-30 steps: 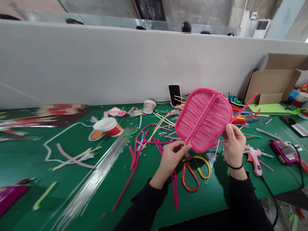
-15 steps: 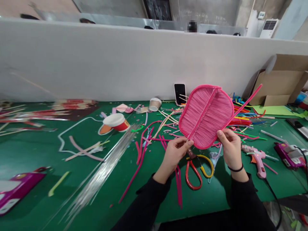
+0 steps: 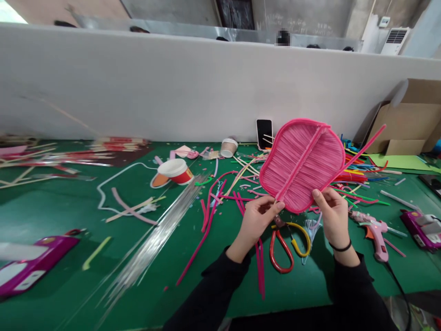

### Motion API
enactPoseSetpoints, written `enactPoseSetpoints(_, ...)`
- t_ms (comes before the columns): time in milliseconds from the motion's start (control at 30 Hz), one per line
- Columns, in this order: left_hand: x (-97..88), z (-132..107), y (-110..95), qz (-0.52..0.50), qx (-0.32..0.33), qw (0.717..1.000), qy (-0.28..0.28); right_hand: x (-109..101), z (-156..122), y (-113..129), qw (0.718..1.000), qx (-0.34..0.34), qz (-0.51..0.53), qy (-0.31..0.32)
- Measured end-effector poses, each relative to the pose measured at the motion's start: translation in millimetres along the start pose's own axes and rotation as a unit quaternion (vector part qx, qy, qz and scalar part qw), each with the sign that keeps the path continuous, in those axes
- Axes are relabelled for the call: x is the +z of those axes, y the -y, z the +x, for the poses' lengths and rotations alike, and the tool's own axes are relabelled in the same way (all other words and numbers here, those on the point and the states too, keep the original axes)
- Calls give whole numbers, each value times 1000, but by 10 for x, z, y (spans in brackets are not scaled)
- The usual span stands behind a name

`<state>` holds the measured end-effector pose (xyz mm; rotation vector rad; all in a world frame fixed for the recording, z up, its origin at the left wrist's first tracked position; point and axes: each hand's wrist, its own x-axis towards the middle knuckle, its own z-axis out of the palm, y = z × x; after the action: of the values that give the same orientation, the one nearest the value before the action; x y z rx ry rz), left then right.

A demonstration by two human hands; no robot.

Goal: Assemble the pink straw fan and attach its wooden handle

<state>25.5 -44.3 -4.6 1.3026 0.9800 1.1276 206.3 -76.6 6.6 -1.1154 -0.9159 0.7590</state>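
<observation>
Pink panel (image 3: 306,170), rounded outline, thick rim, streaked infill, one central rib: standing tilted in the air above the desk (image 3: 144,303), both hands supporting it. Left hand (image 3: 257,220): grip closing in a pinch, thumb and fingers meeting on the lower end of the rib. Right hand (image 3: 332,218): grip closing likewise, thumb pressing the front of the lower right rim, the other fingers partly hidden. A loose pink strip (image 3: 367,145) is slanting up and away from that rim; its point of fixing is not showing clearly. A black band (image 3: 341,248) is circling the right wrist. Beneath the panel, a cutting tool (image 3: 294,244) with one red and one yellow handle is lying spread, a pale blue tassel (image 3: 312,227) resting just beside it. Right of the right hand: a pink glue gun (image 3: 376,232), lying on its side and trailing a black cable (image 3: 399,280). Left of the left hand: several dark pink strips (image 3: 206,232) and, beyond them, a bundle of silvery wires (image 3: 161,234) running diagonally. Farther back: a red-and-white cup (image 3: 177,171) tilting, a small beige cup (image 3: 228,148) tipping over, a phone (image 3: 264,133) leaning against the white partition (image 3: 155,87), and mixed coloured stems (image 3: 351,176) heaping behind the panel.
</observation>
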Motion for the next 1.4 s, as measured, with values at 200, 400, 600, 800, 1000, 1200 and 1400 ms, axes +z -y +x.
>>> enactPoseSetpoints(200, 28, -48, -78, 15, 19, 1000, -6, 55, -13, 16, 999, 23, 41, 4)
enactPoseSetpoints(400, 61, -42, -53, 17, 32, 998, -49, 233, -169, -38, 982, 118, 80, 122)
enactPoseSetpoints(600, 107, -70, -69, -2, 27, 998, -57, 356, -256, -46, 981, 131, 91, 108)
enactPoseSetpoints(800, 142, -117, -78, -33, 8, 999, -11, 342, -229, -75, 988, 108, 87, 72)
enactPoseSetpoints(1000, 149, -109, -46, -122, -8, 992, 28, 326, -185, -113, 972, 140, 172, 75)
enactPoseSetpoints(1200, 155, -84, -21, -108, -7, 994, -10, 400, -200, -150, 969, 155, 180, 72)
enactPoseSetpoints(1400, 209, -113, 4, -68, 23, 996, -44, 468, -221, -220, 972, 162, 170, 29)
